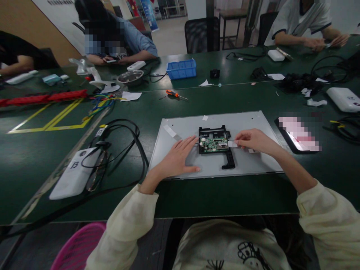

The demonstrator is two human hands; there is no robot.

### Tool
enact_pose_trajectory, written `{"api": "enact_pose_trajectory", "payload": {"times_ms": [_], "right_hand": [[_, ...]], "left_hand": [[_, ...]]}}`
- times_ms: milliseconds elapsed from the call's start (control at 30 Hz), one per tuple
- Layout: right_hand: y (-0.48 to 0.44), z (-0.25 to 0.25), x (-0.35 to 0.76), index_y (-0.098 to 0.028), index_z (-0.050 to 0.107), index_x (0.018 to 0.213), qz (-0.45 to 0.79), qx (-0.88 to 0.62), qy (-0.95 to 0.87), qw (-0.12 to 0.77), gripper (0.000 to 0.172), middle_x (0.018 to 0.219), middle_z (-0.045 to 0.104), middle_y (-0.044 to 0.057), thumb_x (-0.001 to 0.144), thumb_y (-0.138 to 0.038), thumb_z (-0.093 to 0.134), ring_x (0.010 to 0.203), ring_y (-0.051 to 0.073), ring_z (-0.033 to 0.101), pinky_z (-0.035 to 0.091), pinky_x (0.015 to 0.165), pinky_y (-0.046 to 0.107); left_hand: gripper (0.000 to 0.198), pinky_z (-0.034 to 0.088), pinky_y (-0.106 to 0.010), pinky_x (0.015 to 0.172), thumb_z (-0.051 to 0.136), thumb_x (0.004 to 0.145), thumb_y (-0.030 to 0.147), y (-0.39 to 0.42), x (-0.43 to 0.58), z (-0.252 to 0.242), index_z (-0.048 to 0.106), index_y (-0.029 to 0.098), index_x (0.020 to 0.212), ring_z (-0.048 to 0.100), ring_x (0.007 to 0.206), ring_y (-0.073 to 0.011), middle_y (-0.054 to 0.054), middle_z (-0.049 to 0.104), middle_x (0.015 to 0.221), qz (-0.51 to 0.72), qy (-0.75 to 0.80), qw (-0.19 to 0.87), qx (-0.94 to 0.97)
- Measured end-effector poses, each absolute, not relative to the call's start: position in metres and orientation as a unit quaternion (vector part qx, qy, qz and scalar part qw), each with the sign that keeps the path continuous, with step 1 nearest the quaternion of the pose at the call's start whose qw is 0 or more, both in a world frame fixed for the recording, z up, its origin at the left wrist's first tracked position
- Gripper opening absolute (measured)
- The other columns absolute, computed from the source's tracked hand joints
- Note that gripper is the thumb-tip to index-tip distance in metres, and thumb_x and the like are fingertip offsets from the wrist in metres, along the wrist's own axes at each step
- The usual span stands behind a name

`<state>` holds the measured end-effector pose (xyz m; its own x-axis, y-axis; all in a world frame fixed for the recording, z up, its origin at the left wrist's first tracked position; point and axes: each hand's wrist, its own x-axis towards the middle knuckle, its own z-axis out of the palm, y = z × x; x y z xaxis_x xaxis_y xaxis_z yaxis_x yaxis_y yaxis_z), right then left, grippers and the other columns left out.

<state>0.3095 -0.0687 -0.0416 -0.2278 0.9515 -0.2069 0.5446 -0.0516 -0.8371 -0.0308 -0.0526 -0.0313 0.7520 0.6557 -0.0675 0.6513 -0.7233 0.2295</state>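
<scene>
A thin grey panel (pixel 185 165) lies flat in front of me. On it sits a black plastic bracket (pixel 228 161) framing a green circuit board (pixel 211 144). My left hand (pixel 180 157) rests on the panel left of the board, fingers stretched out, fingertips at the bracket's left edge. At the board's right edge, my right hand (pixel 250 140) pinches the end of a short whitish strip (pixel 233 144), which reaches to the board; whether it is tape or a flat cable I cannot tell. Another pale strip (pixel 171 131) lies on the panel behind my left hand.
A phone (pixel 299 137) lies right of the panel. To the left are a white power bank (pixel 74 174) and black cables (pixel 135 135). Farther back are an orange screwdriver (pixel 176 94), a blue basket (pixel 181 69) and a metal bowl (pixel 131 77). Several people sit across the table.
</scene>
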Motion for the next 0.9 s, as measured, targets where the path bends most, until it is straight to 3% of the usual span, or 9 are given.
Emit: {"api": "enact_pose_trajectory", "payload": {"times_ms": [400,767,900], "right_hand": [[-0.0704,-0.0396,0.3098,-0.021,0.072,0.092,0.326,-0.594,-0.696,0.238,0.025,0.074,0.071,0.003,0.084,-0.039,0.057,0.062,0.016,0.064,0.047,0.061,0.031],[-0.0737,-0.0338,0.3052,-0.023,0.072,0.091,0.282,-0.570,-0.734,0.238,0.020,0.087,0.072,0.003,0.084,-0.035,0.058,0.080,0.020,0.065,0.048,0.073,0.034],[-0.0720,-0.0368,0.3052,-0.023,0.073,0.089,0.232,-0.565,-0.750,0.252,0.017,0.086,0.070,0.004,0.083,-0.031,0.060,0.077,0.020,0.063,0.047,0.071,0.034]], "left_hand": [[0.105,0.013,-0.046,0.119,0.050,0.080,0.073,-0.0530,-0.0315,-0.0256,0.001,0.017,0.154,0.013,0.147,-0.0306,-0.014,0.005,0.161,-0.004,0.351,0.130,0.927],[0.104,0.014,-0.046,0.118,0.052,0.079,0.071,-0.0527,-0.0320,-0.0265,0.003,0.017,0.154,0.017,0.146,-0.0307,-0.015,0.012,0.160,0.013,0.343,0.132,0.930],[0.104,0.015,-0.047,0.118,0.052,0.079,0.071,-0.0526,-0.0321,-0.0267,0.005,0.017,0.154,0.018,0.146,-0.0312,-0.016,0.013,0.160,0.020,0.342,0.137,0.930]]}}
